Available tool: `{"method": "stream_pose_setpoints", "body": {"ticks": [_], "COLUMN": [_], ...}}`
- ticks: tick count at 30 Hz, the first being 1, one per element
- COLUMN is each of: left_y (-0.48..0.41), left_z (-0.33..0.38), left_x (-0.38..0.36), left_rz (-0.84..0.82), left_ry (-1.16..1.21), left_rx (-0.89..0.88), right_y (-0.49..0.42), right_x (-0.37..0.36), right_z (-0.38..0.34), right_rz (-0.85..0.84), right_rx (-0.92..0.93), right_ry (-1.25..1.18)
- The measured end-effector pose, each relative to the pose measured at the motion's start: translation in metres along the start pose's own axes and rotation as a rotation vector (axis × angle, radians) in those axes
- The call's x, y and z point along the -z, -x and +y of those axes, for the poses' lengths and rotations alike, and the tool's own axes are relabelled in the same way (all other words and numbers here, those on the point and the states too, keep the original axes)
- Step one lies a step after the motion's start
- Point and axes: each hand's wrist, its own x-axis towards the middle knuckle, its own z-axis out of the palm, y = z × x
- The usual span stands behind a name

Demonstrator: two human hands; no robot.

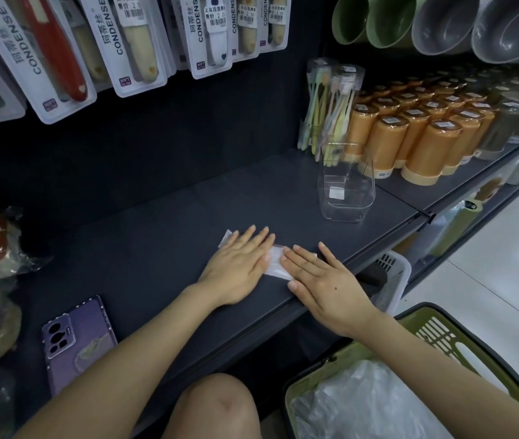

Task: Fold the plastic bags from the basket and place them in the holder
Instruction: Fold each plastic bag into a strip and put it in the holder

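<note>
Both flat, pressing: left hand (236,267), right hand (321,280) on folded bag (274,264), shelf (157,248); bag's long axis 10-to-4 o'clock; holder (346,198) at 1 o'clock, right hand nearer.

Toothbrush packs (131,42) — "CONDENSE", "SOFT" (price stickers (217,15) "2.00").

The holder (346,191) is clear hard plastic, glossy and smooth. The shelf (157,236) under it looks dark, matt and even. Nearer me than the holder, the folded bag (273,264) I press is thin, milky, faintly shiny film. Right of the holder and nearer still, the basket (426,318) is dull green moulded plastic, holding crinkled translucent bags (362,403). Behind the holder, the orange cups (388,137) have a smooth satin sheen.
</note>
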Motion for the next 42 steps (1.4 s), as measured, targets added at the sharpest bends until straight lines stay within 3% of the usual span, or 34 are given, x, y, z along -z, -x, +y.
{"method": "stream_pose_setpoints", "body": {"ticks": [10,12,15,17,20,23,26,28,31,34,38,42], "left_y": [0.014,0.014,0.013,0.014,0.015,0.017,0.023,0.021,0.011,0.006,0.011,0.016], "left_z": [-0.018,-0.017,-0.015,-0.013,-0.014,-0.014,-0.01,-0.007,-0.002,0.005,0.014,0.025], "left_x": [0.003,0.002,0.002,0.001,0.001,0.006,0.021,0.032,0.045,0.054,0.059,0.054], "left_rz": [-0.034,-0.044,-0.034,-0.033,-0.016,0.079,0.239,0.283,0.132,-0.039,-0.054,0.049], "left_ry": [-0.05,-0.055,-0.059,-0.047,-0.019,0.213,0.729,0.786,0.739,0.888,1.165,1.401], "left_rx": [0.065,0.076,0.091,0.104,0.109,0.138,0.285,0.261,0.165,0.165,0.22,0.361], "right_y": [0.029,0.024,0.009,-0.003,-0.019,-0.023,-0.023,-0.023,-0.029,-0.041,-0.058,-0.056], "right_x": [0.012,0.016,0.016,0.019,0.024,0.026,0.035,0.044,0.063,0.083,0.096,0.089], "right_z": [0.024,0.013,-0.01,-0.024,-0.035,-0.034,-0.027,-0.022,-0.013,-0.003,0.005,-0.007], "right_rz": [-0.085,-0.026,0.223,0.202,0.036,0.096,0.189,0.184,0.119,0.027,-0.003,-0.019], "right_rx": [-0.092,-0.245,-0.571,-0.694,-0.806,-0.908,-0.941,-0.883,-0.737,-0.633,-0.629,-0.723], "right_ry": [0.054,-0.022,0.038,0.112,-0.012,-0.257,-0.538,-0.772,-0.966,-1.062,-1.164,-1.381]}}
